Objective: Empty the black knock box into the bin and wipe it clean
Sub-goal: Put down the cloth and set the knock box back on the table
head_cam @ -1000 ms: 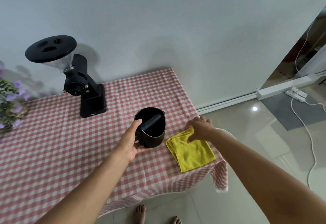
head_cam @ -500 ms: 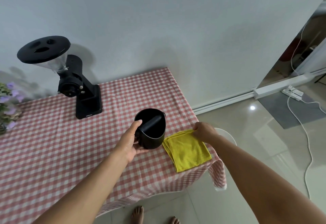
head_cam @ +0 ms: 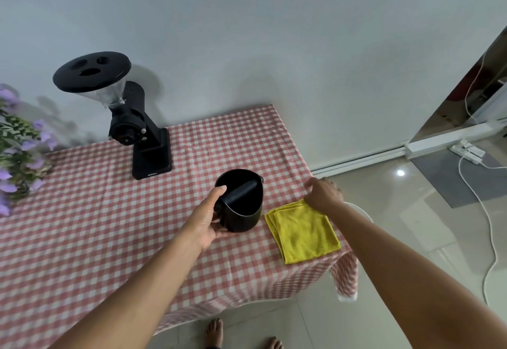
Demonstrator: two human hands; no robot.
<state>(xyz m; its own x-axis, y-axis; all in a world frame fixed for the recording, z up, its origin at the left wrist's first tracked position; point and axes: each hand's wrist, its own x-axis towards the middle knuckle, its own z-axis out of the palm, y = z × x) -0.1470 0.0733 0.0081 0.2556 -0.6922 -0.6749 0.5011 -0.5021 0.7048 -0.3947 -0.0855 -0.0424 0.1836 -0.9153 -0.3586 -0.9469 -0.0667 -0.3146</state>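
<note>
The black knock box (head_cam: 242, 212) stands upright on the checked table (head_cam: 109, 225) near its right end, with a black bar across its mouth. My left hand (head_cam: 207, 218) grips its near-left side, thumb on the rim. A folded yellow cloth (head_cam: 301, 234) lies flat just right of the box, by the table's corner. My right hand (head_cam: 322, 192) hovers over the cloth's far corner with loosely spread fingers, holding nothing. A curved white rim of the bin (head_cam: 359, 208) shows on the floor beyond the table's right edge, mostly hidden by my right forearm.
A black coffee grinder (head_cam: 145, 140) with a clear hopper stands at the back of the table. Purple flowers (head_cam: 19, 145) sit at the far left. On the tiled floor to the right lie a power strip (head_cam: 467, 151) and a white cable (head_cam: 491, 225). My bare feet (head_cam: 214, 332) are below.
My right hand let go of the cloth's far corner and lifted slightly beyond it; the cloth now lies flat. My left hand keeps its grip on the knock box.
</note>
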